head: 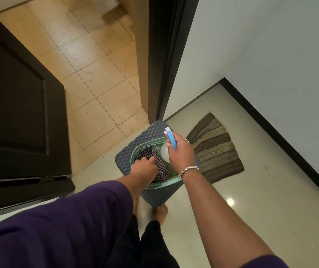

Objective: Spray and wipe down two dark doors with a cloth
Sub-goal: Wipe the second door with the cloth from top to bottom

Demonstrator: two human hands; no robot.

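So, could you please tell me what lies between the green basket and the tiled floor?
In the head view, a dark woven-pattern stool sits under the green basket, above the floor.

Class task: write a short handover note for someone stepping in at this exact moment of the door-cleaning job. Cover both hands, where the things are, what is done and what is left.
Left hand: grips the checked cloth inside the green basket.
Right hand: holds the spray bottle by its blue head, over the basket.
The basket sits on a grey stool by the doorway.
The dark door stands open on the left.
Done: nothing visible.
Left: spray and wipe both doors.
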